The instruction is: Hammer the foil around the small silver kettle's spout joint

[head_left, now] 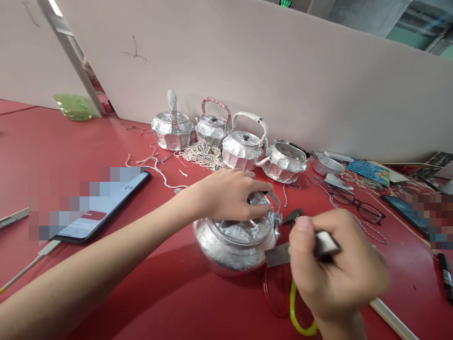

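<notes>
A hammered silver kettle [233, 248] stands on the red table [141, 293] in front of me. My left hand [230, 193] rests on top of it, fingers curled over the lid and gripping it. My right hand [336, 269] is closed round pliers with red and yellow handles [290, 293]. Its grey jaws [278, 255] point at the kettle's right side near the handle lug. This hand is blurred by motion.
Several silver kettles [244, 148] line the back wall, with tangled cord [201, 156] in front of them. A phone [102, 208] lies at the left. Glasses [357, 205], a small metal cup [327, 165], another phone [405, 210] and papers lie at the right.
</notes>
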`<state>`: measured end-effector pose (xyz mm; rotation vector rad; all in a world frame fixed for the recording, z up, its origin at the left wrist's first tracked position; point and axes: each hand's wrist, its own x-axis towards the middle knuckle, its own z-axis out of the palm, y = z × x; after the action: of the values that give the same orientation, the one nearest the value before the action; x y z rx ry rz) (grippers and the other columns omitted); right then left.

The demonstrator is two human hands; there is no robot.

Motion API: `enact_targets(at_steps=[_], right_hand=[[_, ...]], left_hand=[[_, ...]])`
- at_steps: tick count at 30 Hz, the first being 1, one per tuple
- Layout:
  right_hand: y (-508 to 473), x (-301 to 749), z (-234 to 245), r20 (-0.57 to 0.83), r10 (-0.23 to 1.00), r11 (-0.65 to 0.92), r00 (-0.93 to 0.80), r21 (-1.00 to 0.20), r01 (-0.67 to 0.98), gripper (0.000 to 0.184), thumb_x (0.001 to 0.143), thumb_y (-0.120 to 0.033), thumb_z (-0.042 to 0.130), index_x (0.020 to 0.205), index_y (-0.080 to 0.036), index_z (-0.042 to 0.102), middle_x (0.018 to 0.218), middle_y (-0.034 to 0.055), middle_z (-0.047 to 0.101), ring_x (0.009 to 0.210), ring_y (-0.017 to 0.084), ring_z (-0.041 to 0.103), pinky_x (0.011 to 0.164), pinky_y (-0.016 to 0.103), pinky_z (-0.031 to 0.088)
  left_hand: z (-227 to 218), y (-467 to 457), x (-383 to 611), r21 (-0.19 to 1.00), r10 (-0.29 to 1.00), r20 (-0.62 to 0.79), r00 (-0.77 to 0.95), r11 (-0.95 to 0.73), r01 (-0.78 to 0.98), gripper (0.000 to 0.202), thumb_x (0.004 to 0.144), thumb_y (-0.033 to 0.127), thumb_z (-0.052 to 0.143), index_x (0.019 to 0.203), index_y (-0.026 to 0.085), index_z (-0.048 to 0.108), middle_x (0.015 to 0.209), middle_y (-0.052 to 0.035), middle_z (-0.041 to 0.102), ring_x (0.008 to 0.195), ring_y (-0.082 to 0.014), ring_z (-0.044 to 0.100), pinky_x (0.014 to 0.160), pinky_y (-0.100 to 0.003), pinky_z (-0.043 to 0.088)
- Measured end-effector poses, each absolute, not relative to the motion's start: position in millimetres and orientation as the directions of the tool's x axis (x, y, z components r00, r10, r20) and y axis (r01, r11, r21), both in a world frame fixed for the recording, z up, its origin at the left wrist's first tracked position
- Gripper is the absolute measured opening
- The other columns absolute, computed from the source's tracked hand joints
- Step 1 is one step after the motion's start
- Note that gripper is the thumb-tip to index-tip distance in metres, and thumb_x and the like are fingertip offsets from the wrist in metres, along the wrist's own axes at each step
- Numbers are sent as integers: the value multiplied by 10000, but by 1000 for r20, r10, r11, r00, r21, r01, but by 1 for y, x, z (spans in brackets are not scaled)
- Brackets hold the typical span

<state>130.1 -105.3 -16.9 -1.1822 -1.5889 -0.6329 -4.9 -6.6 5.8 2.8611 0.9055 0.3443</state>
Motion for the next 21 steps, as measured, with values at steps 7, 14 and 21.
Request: enact_targets(at_steps=[7, 14, 21], right_hand=[[-104, 126, -15, 894, 433, 392, -117, -70, 917, 203, 739, -157, 514, 578, -164, 391, 425, -86, 288, 378, 0, 250, 381, 146, 239], [-105, 125, -12, 911, 396, 365, -118, -39, 930, 187, 735, -159, 524, 593, -172, 402, 423, -84, 300, 379, 7, 261, 383, 161, 234], [-107, 127, -14, 919, 389, 371, -60, -97, 924, 180, 735, -151, 521, 598, -168, 405, 438, -81, 318, 391, 5, 277, 394, 152, 253]], left_hand=[[6, -7, -6, 187, 576, 170, 800, -816, 548, 435, 821, 506, 367, 1187, 304, 488, 905, -36, 581, 793, -203, 562, 646, -296, 365], [6, -6, -6, 188, 574, 170, 801, -817, 546, 432, 819, 503, 369, 1180, 302, 496, 910, -35, 585, 792, -196, 560, 634, -286, 364], [6, -6, -6, 181, 567, 174, 805, -822, 540, 429, 822, 500, 366, 1184, 306, 492, 906, -37, 584, 783, -197, 560, 634, -287, 359]])
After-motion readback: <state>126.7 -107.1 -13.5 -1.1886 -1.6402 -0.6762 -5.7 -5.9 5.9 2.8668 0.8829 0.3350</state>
